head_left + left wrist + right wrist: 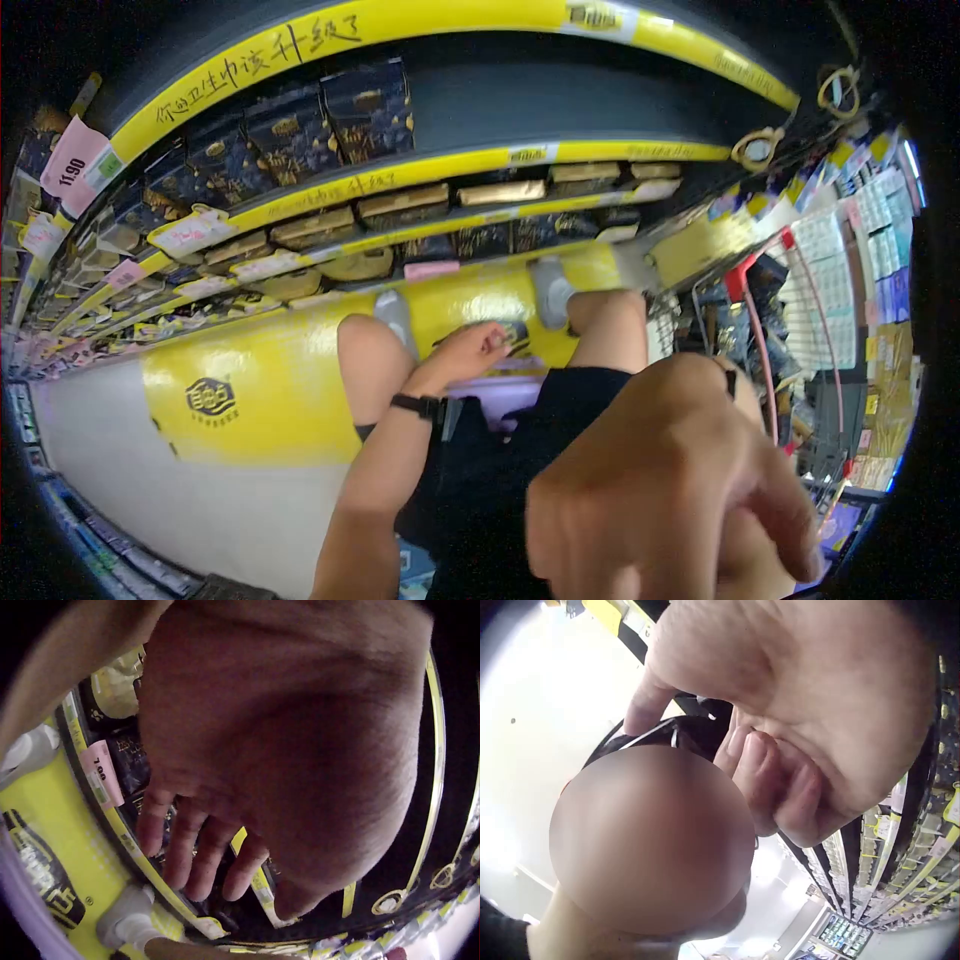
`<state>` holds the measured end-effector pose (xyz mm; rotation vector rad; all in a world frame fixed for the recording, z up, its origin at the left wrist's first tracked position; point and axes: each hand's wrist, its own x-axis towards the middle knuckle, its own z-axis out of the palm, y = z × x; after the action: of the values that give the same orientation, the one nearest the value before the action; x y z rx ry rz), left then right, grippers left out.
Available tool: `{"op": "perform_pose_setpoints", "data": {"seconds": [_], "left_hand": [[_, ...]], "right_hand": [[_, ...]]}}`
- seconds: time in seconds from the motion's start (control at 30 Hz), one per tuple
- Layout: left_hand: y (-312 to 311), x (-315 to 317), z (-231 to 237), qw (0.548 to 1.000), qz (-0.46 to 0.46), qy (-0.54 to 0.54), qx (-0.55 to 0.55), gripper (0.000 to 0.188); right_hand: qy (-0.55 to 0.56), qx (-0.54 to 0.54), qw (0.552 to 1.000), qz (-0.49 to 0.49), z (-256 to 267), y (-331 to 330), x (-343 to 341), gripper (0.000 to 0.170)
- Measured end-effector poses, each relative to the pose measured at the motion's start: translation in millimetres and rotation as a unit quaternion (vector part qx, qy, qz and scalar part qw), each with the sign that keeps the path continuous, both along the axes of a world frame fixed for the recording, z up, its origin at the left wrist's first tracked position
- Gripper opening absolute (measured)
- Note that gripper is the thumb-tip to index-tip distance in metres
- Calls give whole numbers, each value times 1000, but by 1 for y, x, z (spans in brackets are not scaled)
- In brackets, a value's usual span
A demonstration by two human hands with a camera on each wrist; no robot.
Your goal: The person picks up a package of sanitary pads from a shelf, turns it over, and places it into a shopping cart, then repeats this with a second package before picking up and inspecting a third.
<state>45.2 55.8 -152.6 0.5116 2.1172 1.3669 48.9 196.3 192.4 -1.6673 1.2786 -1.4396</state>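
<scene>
Jutting from the left end of the topmost yellow shelf strip (pixel 235 85): one pink price card (pixel 78 165), marked 11.90.

Dark packs (pixel 370 110), gold-printed, several: side by side on the shelf beneath that strip, from its left end to about mid-length. Judged light, soft-filled and yielding, hardly fragile, the wrapping perhaps slick; best grasped by both side edges, about halfway up. More packs occupy the shelves below.

Yellow floor panel (pixel 285 400), one: black emblem near its left edge.

Grey shoes (pixel 393 318), one pair, on my feet: set apart, toward the panel's far edge by the lowest shelf.

My left hand (pixel 465 358), one: between my knees, above the panel, just ahead of a lilac item (pixel 500 392), probably my seat. Palm bare, fingers loosely bent and slightly parted; I see nothing held.

My right hand (pixel 650 480), one: raised close before the head camera, near my face. Fingers curled in toward the palm, thumb standing apart; nothing visible in their curl. Whether it touches the dark headgear (pixel 697 731) behind it, I cannot tell.

Red-handled basket (pixel 738 280), one: beyond the panel's right edge, dark contents too jumbled to identify.
</scene>
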Motion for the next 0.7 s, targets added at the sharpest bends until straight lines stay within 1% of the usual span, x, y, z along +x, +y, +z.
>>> {"op": "perform_pose_setpoints", "data": {"seconds": [0.07, 0.1, 0.17, 0.2, 0.23, 0.27, 0.3, 0.33, 0.37, 0.4, 0.43, 0.5, 0.6, 0.7], "left_hand": [[6, 11, -5, 1000, 21, -1, 23, 31], [12, 18, -6, 999, 19, -19, 26, 31], [10, 10, -6, 999, 29, -35, 18, 31], [6, 12, -7, 997, 38, -14, 65, 34], [3, 11, -1, 997, 37, -10, 66, 36], [1, 11, 2, 997, 36, -6, 67, 38], [-1, 9, 14, 999, 23, -22, 28, 40], [-2, 5, 16, 1000, 8, -10, 17, 41], [-2, 3, 17, 1000, -11, -1, 7, 42], [-2, 5, 17, 999, -33, 5, -4, 43], [0, 7, 13, 999, -35, 10, -2, 45], [2, 9, 3, 999, -34, 20, 1, 47], [2, 11, 0, 999, -23, 39, -24, 45], [-3, 8, 4, 999, -22, 22, -33, 43]], "right_hand": [[-6, 8, 1000, 3, -3, -13, -11, 48], [-7, 14, 1000, 1, -4, -19, -18, 49], [10, 30, 999, -8, -3, -30, -34, 51], [32, 39, 999, -16, 1, -35, -42, 52], [59, 53, 996, -43, 4, -41, -50, 53], [101, 75, 988, -92, 7, -47, -59, 54], [168, 99, 966, -173, 5, -53, -69, 55], [263, 122, 917, -275, -2, -59, -77, 56], [401, 138, 822, -379, -14, -66, -87, 48], [451, 121, 779, -417, -30, -68, -107, 50], [497, 102, 733, -453, -46, -67, -129, 51], [539, 106, 687, -476, -62, -63, -158, 61], [511, 131, 690, -495, -77, -64, -175, 73], [517, 160, 686, -486, -84, -67, -184, 81]]}}
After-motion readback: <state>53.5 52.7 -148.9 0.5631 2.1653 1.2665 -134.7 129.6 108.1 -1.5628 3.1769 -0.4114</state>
